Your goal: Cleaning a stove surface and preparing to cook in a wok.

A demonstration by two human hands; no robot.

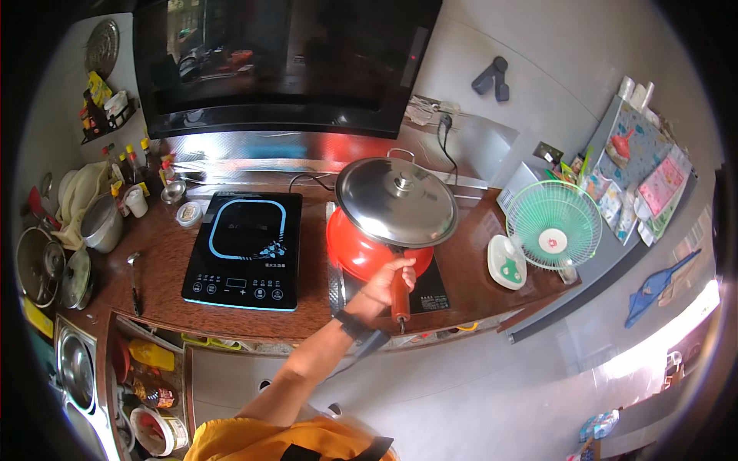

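My left hand (393, 280), with a dark band on its wrist, is closed around the reddish-brown handle (400, 302) of a red wok (369, 252). The handle points towards me. A domed stainless-steel lid (386, 207) with a round knob covers the wok's top and tilts slightly. Below the wok lies a black induction hob (436, 291), mostly hidden, so I cannot tell whether the wok rests fully on it. Left of it stands a second black induction cooker (242, 250) with a blue outline. My right hand is out of view.
A black range hood (277, 63) overhangs the counter's back. At right are a green wire basket (553, 225) and a white-and-green dish (507, 262). A ladle (134, 282), a steel pot (102, 222) and several sauce bottles (130, 164) stand or lie left.
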